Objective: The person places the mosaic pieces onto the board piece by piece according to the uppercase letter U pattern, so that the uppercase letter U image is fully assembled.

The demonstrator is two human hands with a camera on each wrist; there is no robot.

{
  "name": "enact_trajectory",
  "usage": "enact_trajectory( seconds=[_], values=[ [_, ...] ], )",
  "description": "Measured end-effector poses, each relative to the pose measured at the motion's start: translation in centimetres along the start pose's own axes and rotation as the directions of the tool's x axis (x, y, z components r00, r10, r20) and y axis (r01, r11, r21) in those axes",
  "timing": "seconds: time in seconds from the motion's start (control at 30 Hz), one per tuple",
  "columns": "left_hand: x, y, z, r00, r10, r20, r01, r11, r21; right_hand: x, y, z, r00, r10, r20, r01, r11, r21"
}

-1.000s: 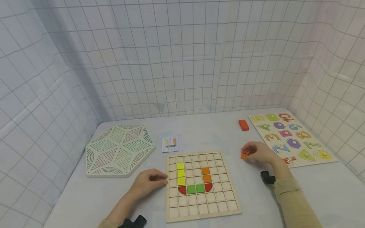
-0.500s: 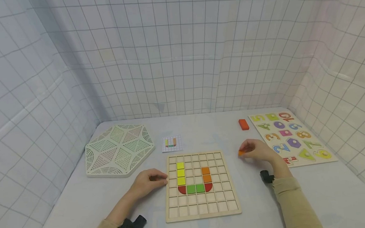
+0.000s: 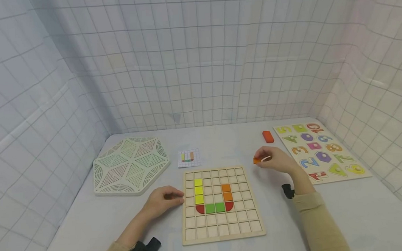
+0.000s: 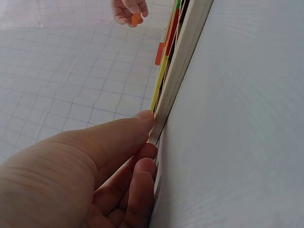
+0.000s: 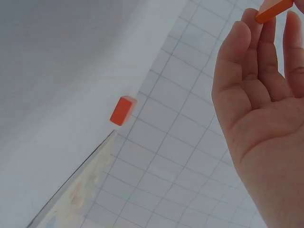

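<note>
In the head view my right hand [image 3: 274, 158] pinches a small orange square tile [image 3: 256, 161] above the table, to the right of the wooden grid board [image 3: 224, 239]. The right wrist view shows the orange tile [image 5: 274, 11] on edge at the fingertips. My left hand [image 3: 164, 200] rests at the board's left side; thumb and fingertips touch its edge [image 4: 183, 61], fingers loosely bent. Set into the board is a U shape: yellow tiles [image 3: 199, 190] at left, orange tiles [image 3: 227, 192] at right, two green tiles [image 3: 215, 208] and red rounded corners [image 3: 229, 206] along the bottom.
A small pattern card [image 3: 189, 157] with a matching U lies behind the board. A red-orange block [image 3: 268, 136] stands farther back on the right. Beyond it lies a number and shape puzzle [image 3: 320, 151]. At left sits a pale hexagonal board [image 3: 131, 165].
My right hand has lifted the orange tile off the table and carried it left and farther back, closer to the grid board. The left hand stays at the board's edge.
</note>
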State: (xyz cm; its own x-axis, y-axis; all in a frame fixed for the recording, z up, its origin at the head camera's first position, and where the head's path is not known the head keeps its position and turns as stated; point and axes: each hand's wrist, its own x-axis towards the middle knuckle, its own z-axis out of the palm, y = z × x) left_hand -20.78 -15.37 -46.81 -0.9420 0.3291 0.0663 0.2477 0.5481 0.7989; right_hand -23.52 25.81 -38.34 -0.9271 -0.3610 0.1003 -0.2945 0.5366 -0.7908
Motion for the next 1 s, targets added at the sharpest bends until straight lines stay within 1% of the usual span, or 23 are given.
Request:
enact_trajectory(
  seconds=[0.07, 0.27, 0.43, 0.53, 0.6, 0.8, 0.9, 1.0],
  values=[
    [0.0, -0.1, 0.0, 1.000, -0.008, -0.003, 0.008, 1.000, 0.004, 0.2, -1.1, 0.3, 1.000, -0.012, -0.007, 0.012, 1.000, 0.004],
    [-0.1, -0.2, 0.0, 1.000, -0.011, -0.004, 0.011, 1.000, 0.005, 1.4, -2.7, 1.5, 0.999, -0.051, -0.015, 0.051, 0.998, 0.029],
    [-0.1, -0.2, 0.0, 1.000, -0.012, -0.005, 0.012, 1.000, 0.006, 2.1, -3.7, 2.6, 0.998, -0.066, 0.002, 0.066, 0.997, 0.044],
    [-0.1, -0.1, 0.0, 1.000, -0.018, -0.007, 0.018, 1.000, 0.007, 2.6, -4.0, 3.3, 0.996, -0.085, 0.010, 0.084, 0.995, 0.050],
    [-0.1, 0.0, 0.0, 1.000, -0.022, -0.007, 0.022, 1.000, 0.008, 3.1, -3.7, 3.8, 0.995, -0.101, 0.018, 0.100, 0.993, 0.059],
    [0.0, 0.0, 0.0, 1.000, -0.029, -0.009, 0.029, 1.000, 0.008, 4.8, -1.6, 5.6, 0.991, -0.131, 0.033, 0.129, 0.989, 0.071],
    [0.0, 0.0, 0.0, 1.000, -0.027, -0.005, 0.027, 1.000, 0.003, 5.1, -1.2, 6.1, 0.989, -0.141, 0.049, 0.137, 0.988, 0.076],
    [0.0, 0.0, 0.0, 1.000, -0.011, -0.002, 0.011, 1.000, 0.009, 5.3, -1.1, 6.5, 0.987, -0.141, 0.077, 0.137, 0.989, 0.060]
  ],
)
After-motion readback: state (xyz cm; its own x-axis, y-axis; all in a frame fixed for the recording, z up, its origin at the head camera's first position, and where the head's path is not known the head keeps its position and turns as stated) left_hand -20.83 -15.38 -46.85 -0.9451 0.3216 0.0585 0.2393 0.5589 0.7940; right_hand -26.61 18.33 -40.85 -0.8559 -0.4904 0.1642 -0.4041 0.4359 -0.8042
